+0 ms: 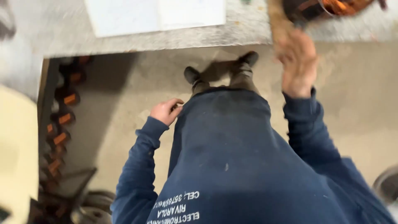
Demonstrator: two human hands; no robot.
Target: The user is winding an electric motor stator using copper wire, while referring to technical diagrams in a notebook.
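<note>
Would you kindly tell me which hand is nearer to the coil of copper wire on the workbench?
Right. The right hand, blurred, is raised just below the copper wire coil; the left hand rests at the hem of the blue sweatshirt, far off.

White paper sheets (155, 15), rectangular, on the bench top, well ahead of the left hand (166, 111), left of the raised right hand (297, 62).

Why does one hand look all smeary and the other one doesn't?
In the head view, the right hand is streaked with motion blur near the bench edge, so its fingers melt together; the left hand, curled by the blue sweatshirt, looks sharper; the copper coils on the left are soft and shadowed.
</note>
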